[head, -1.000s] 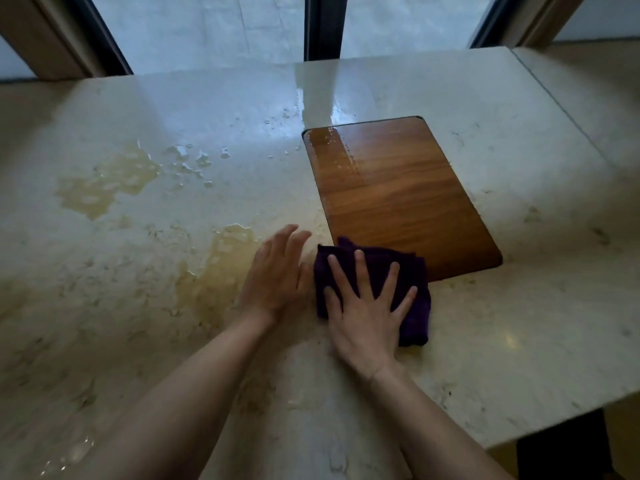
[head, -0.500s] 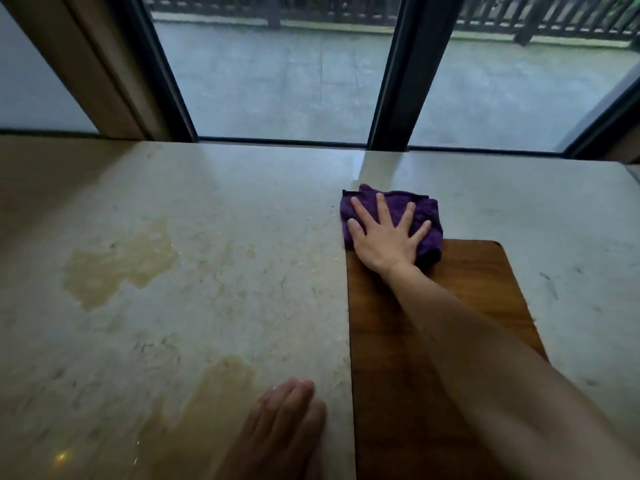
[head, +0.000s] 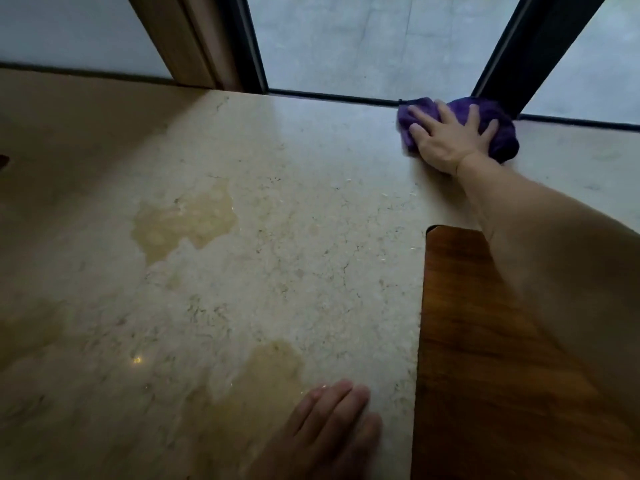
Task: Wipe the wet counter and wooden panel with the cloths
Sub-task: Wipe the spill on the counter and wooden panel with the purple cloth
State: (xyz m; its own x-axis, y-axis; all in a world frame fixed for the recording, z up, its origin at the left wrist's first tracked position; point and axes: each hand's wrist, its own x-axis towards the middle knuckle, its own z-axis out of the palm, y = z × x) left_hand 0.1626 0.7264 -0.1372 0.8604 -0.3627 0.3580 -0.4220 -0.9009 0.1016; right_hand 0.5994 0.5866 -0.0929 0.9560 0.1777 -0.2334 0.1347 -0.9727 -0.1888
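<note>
A purple cloth (head: 498, 133) lies bunched at the far edge of the pale marble counter (head: 329, 244), against the window frame. My right hand (head: 450, 140) presses flat on top of it with fingers spread, arm stretched out over the wooden panel (head: 460, 358) set into the counter at the right. My left hand (head: 329, 431) rests flat on the counter near the bottom, holding nothing, beside a yellowish wet patch (head: 263, 386). Another wet patch (head: 183, 223) sits left of centre.
A dark window frame post (head: 540, 50) and glass run along the counter's far edge. A wooden door frame (head: 194, 43) stands at the back left. The counter continues left into shadow.
My right hand has pushed the purple cloth away from the panel's far end up to the counter's back edge by the window. The left hand has stayed in place.
</note>
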